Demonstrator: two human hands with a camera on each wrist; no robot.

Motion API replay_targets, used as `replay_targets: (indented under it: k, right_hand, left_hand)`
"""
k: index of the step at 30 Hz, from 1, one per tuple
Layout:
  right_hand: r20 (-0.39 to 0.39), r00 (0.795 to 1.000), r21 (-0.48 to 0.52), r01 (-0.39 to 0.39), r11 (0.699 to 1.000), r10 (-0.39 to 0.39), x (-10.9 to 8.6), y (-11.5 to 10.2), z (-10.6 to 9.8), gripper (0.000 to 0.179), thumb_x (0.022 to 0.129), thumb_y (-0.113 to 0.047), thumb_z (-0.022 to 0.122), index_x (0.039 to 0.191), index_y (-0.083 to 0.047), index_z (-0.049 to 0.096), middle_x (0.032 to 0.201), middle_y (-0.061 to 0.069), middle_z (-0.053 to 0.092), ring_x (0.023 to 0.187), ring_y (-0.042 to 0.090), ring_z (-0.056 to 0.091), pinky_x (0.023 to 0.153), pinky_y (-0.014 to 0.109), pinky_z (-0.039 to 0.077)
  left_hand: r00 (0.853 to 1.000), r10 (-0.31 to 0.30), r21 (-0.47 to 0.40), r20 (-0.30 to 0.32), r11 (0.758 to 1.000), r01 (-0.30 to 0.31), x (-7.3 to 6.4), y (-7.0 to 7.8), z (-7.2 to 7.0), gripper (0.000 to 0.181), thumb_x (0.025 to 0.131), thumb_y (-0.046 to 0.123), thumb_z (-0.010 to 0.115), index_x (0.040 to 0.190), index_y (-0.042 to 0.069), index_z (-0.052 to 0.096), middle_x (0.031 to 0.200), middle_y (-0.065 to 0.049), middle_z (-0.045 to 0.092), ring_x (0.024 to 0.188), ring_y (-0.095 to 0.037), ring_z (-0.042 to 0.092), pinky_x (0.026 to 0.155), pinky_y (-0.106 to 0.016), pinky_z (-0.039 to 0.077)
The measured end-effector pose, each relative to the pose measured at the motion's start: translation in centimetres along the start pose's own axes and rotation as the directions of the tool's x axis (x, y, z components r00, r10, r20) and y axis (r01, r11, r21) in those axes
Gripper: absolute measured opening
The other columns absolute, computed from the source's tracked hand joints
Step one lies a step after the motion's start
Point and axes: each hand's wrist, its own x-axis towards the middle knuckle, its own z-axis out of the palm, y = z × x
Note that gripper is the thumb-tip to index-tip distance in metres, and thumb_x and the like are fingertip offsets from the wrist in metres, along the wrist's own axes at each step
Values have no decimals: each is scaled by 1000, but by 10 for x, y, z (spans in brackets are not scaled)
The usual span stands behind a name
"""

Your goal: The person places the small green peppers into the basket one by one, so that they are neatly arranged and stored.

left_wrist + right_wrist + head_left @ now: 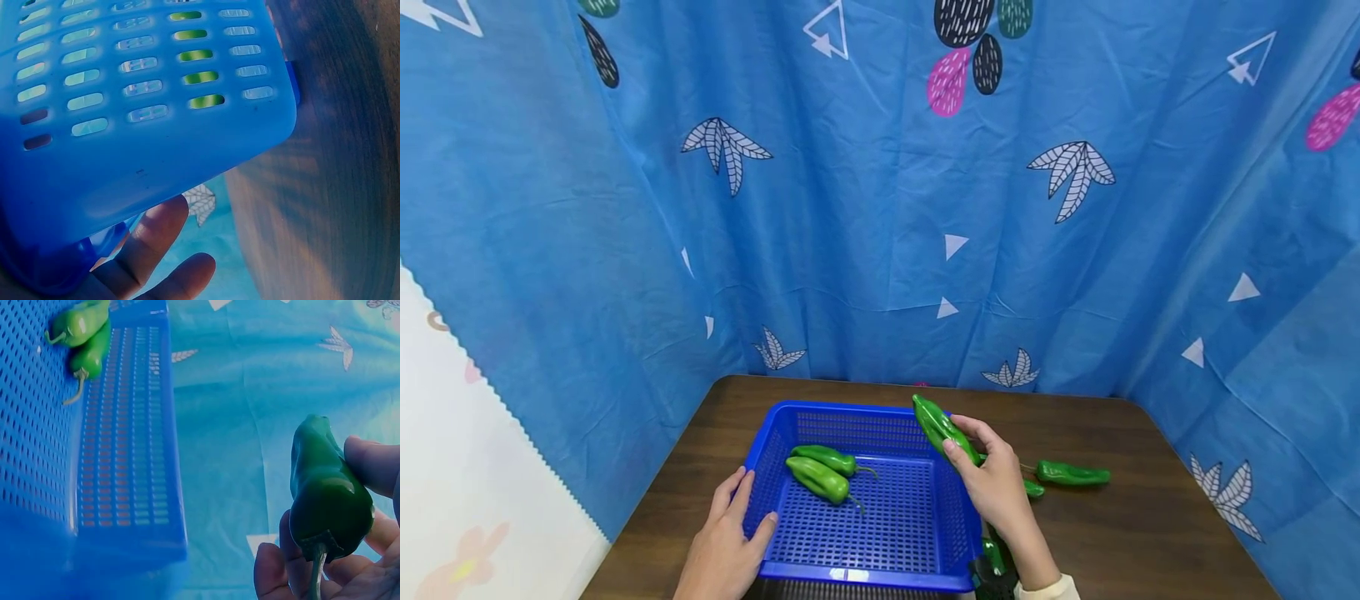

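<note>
A blue plastic basket (868, 578) with slotted walls stands on the table. My left hand (724, 533) holds its rim at the front left corner, fingers along the left side and thumb over the edge; in the left wrist view two fingers (159, 228) show past the basket wall (156, 169). Above the basket's right rim, my right hand (996, 479) grips a green pepper (942, 427) between thumb and fingers. Its stem points toward the camera in the right wrist view. Two more green peppers (818, 479) lie inside the basket at the left.
Right of the basket, a green pepper (1073, 474) lies on the brown wooden table (1150, 533). Another pepper (1033, 489) is partly hidden by my right hand, and one more (992, 554) shows beside my right wrist. A blue patterned curtain (880, 208) hangs behind.
</note>
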Motion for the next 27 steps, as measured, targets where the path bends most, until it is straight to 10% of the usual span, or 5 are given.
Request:
replay_targets:
  k: [27]
  right_hand:
    - [156,988,79,-10,997,-2,22,-9,57,41,93,-27,72,133,-23,63,121,3,67,100,18,64,73,28,56]
  left_hand:
    - [1000,-17,-1,21,1000,17,1,2,0,74,95,40,64,154,4,37,160,-10,32,123,-41,61,95,-58,51]
